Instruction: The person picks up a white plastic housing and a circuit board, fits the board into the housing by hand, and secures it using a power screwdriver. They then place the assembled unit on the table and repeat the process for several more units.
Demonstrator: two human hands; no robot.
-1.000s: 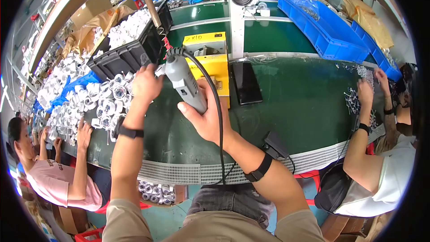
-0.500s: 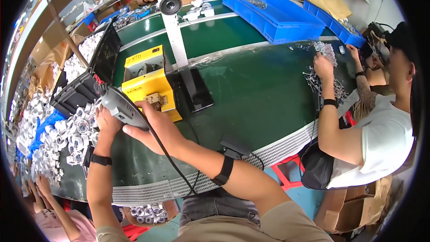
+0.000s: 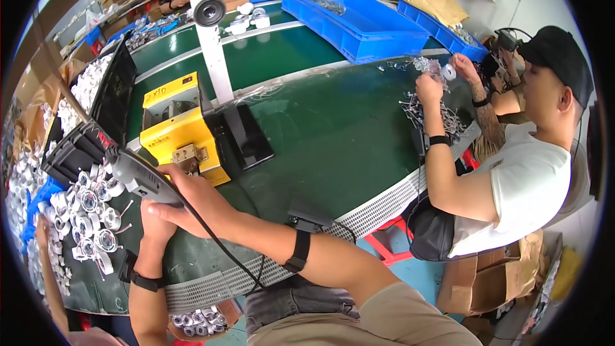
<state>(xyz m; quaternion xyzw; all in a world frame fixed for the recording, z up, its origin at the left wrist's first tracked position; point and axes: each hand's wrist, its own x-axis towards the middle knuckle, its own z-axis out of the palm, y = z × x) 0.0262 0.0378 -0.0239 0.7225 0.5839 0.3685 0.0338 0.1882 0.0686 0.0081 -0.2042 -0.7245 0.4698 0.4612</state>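
My right hand (image 3: 186, 198) is wrapped around a grey electric screwdriver (image 3: 138, 176), which stands tilted over the green work surface. A black cable (image 3: 214, 234) runs from the tool across my right forearm. My left hand (image 3: 157, 223) is closed just below the tool, against my right thumb. Its fingertips and whatever they grip are hidden. Left of my hands lies a pile of white round parts (image 3: 90, 202) with thin wires. Beyond them stands a yellow machine (image 3: 179, 134) with a metal fixture on its front.
A black flat device (image 3: 246, 134) lies beside the yellow machine. Black crates (image 3: 83, 154) stand at the left, a large blue bin (image 3: 359, 25) at the back. A co-worker (image 3: 512, 160) on the right handles small parts near a heap of screws (image 3: 435, 115). A white post (image 3: 214, 57) rises mid-table.
The view has shifted, so the scene sits further left. My hands and the screwdriver have moved back from the pile toward me. The co-worker's far hand now holds a white round part.
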